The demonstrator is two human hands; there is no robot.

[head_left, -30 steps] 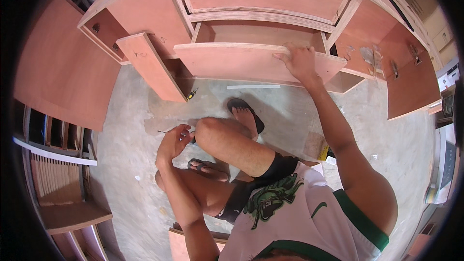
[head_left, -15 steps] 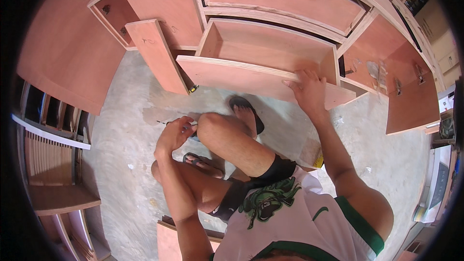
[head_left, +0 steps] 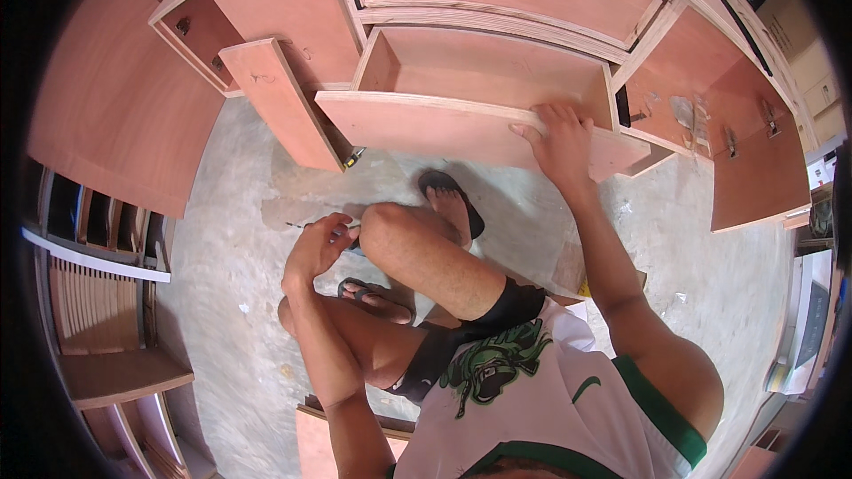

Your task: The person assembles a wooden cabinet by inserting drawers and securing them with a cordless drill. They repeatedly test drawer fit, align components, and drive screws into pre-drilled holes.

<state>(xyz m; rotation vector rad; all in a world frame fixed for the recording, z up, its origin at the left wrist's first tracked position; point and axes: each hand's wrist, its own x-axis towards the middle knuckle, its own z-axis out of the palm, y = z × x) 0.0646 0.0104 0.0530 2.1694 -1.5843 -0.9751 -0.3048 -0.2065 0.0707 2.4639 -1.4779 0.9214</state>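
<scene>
A wooden drawer (head_left: 479, 66) is pulled out of the low cabinet, its inside bare. Across its near side stands the reddish plywood drawer front (head_left: 417, 127). My right hand (head_left: 565, 146) grips this panel's top edge toward the right, fingers over the edge and thumb on the near side. Beside my raised knee, my left hand (head_left: 317, 251) is held with curled fingers. A thin dark rod (head_left: 295, 226) shows just past its knuckles, and a dark bluish thing lies partly hidden behind the fingers. Whether the hand holds either one cannot be made out.
A loose plywood board (head_left: 282, 106) leans on the cabinet at left, with a small yellow-and-black tool (head_left: 354, 158) at its foot. An open door (head_left: 761, 168) hangs at right. Shelving (head_left: 98, 302) stands along the left. Another board (head_left: 324, 443) lies near my left elbow.
The drawer front has tipped upright and sits closer against the drawer box, with my right hand moving along on it. My left hand stays by the knee. The view has shifted slightly.
</scene>
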